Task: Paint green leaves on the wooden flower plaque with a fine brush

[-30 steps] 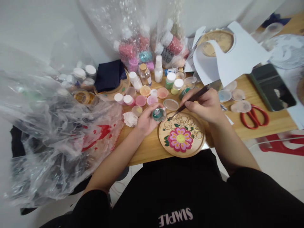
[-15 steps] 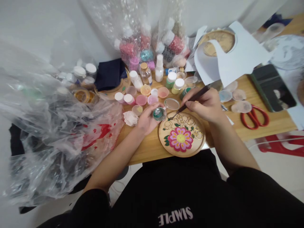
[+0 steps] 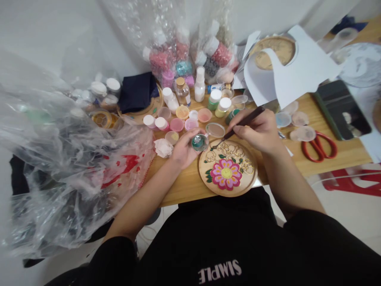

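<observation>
Wooden disc (image 3: 228, 190) painted with a pink flower, flat on the tabletop (image 3: 184, 186) at its near edge. Left hand (image 3: 183, 150), grip closed round a small green pot (image 3: 199, 142) just off the disc's upper-left rim. Right hand (image 3: 257, 129), grip pinching a dark brush (image 3: 244, 122), tip by the gold outlines near the pot. Crowding behind: clear lid (image 3: 214, 130), open colour cups (image 3: 177, 125), capped bottles (image 3: 199, 85). Crumpled plastic sheeting (image 3: 74, 159) pressing in on the left; red scissors (image 3: 320, 145) well apart on the right.

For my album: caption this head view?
Left hand holds a green pot; right hand works a brush at a flower-painted wooden disc.
</observation>
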Demonstrator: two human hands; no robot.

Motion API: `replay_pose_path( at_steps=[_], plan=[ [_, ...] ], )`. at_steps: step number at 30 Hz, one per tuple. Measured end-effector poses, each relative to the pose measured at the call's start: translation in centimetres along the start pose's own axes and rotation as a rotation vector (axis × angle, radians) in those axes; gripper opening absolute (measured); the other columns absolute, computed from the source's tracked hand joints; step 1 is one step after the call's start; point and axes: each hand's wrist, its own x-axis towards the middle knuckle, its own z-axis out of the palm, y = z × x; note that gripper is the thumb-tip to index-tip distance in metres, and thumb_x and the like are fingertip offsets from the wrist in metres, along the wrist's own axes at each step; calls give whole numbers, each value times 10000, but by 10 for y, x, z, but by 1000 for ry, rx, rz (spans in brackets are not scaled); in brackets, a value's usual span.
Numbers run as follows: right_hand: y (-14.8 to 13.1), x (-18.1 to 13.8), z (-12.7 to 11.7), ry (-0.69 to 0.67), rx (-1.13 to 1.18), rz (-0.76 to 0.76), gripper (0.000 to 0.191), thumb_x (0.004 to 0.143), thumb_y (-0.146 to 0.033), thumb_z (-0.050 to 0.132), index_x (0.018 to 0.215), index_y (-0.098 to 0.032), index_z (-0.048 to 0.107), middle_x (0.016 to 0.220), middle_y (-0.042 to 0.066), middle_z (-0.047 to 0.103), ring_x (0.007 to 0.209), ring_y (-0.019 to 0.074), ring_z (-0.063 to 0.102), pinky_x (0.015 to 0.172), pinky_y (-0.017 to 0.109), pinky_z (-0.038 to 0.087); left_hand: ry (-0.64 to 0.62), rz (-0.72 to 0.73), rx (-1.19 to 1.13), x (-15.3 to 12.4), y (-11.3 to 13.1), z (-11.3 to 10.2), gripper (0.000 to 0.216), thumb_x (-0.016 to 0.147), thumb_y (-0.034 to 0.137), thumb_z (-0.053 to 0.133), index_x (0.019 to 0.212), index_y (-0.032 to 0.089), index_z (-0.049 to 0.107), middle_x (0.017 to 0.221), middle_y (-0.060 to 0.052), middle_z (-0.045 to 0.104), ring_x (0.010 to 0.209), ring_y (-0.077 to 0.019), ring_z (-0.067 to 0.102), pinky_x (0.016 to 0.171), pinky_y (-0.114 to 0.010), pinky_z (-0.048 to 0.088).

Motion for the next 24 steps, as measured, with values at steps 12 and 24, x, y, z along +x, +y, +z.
replay_pose_path(
  at_steps=[12,24],
  plan=[
    [1,-1,0,-2,1,0,84,724,-208,607,677,-198,677,599,-11,625,506,98,518,505,263,448,16,-10,-52,0,1,1,265,906,169,515,676,149,646,634,-16,609,546,-117,572,518,-233,422],
    [1,-1,-1,-18,-2,-7,85,727,-215,615,676,-196,681,601,-6,620,534,110,549,523,275,470,16,-20,-43,-1,2,3,286,919,172,504,667,148,637,612,-24,605,541,-120,565,525,-234,417]
  ],
)
